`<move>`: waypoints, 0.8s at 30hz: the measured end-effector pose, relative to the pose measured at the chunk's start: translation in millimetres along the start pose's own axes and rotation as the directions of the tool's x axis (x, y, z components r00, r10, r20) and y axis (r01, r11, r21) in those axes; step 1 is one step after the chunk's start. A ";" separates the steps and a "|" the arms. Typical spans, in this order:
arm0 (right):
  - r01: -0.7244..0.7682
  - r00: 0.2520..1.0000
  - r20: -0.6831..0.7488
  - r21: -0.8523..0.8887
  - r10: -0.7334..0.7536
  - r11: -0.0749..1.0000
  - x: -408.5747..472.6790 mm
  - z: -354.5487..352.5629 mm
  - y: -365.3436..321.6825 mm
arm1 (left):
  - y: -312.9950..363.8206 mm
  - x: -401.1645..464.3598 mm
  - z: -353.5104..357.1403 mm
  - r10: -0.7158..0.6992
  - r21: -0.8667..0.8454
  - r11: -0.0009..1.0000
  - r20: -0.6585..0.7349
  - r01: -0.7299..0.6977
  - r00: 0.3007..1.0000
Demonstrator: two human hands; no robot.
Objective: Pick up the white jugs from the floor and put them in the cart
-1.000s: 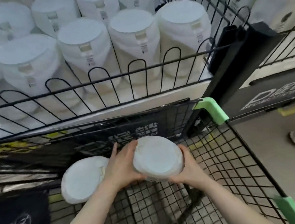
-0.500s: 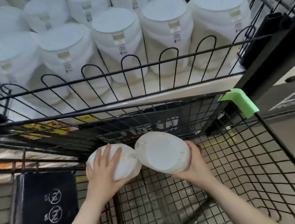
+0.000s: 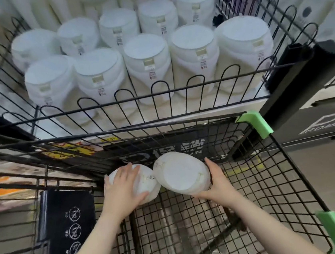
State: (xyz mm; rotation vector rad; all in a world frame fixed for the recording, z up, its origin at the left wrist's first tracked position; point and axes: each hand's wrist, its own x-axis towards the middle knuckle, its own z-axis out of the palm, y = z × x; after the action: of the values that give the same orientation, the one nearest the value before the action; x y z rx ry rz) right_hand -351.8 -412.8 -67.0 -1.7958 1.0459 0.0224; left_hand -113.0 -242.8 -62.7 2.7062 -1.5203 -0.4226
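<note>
Two white jugs lie side by side inside the black wire cart point(image 3: 276, 177), against its far wall. My left hand point(image 3: 123, 190) lies flat over the top of the left jug point(image 3: 147, 181), fingers spread. My right hand point(image 3: 216, 181) cups the right side of the right jug point(image 3: 180, 173), whose round flat base faces me. The two jugs touch each other. Both forearms reach down into the cart.
Behind the cart stands a black wire display rack point(image 3: 159, 98) packed with several white jugs point(image 3: 146, 62). Green plastic corner guards point(image 3: 254, 123) cap the cart's right rim. A black child-seat panel point(image 3: 67, 224) sits at the cart's left. Grey floor point(image 3: 330, 171) lies to the right.
My left hand left the right jug and moved onto the left jug. Both jugs now sit together deeper by the cart's far wall. The view tilted up toward the rack.
</note>
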 end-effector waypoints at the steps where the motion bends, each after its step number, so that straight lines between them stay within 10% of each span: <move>1: 0.000 1.000 -0.006 -0.026 -0.001 1.000 -7.2 -13.4 -7.5 | 8.6 0.5 -14.0 0.015 -0.038 0.999 -0.014 -0.016 1.000; 9: -0.075 0.996 -0.065 -0.147 0.066 0.986 -108.9 -131.5 -37.3 | 149.4 0.4 -120.0 0.285 -0.278 0.914 -0.075 -0.294 0.956; 24: -0.302 0.804 -0.447 0.259 0.391 0.917 -332.9 -306.0 117.0 | 500.9 -47.9 -120.4 0.803 -0.316 0.565 -0.001 -0.762 0.596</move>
State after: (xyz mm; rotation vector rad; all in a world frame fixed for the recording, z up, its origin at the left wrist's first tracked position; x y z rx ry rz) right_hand -766.4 -447.3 145.2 -1.4516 1.6842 -0.3126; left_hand -527.4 -482.4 133.7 1.5373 -2.2728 -0.7124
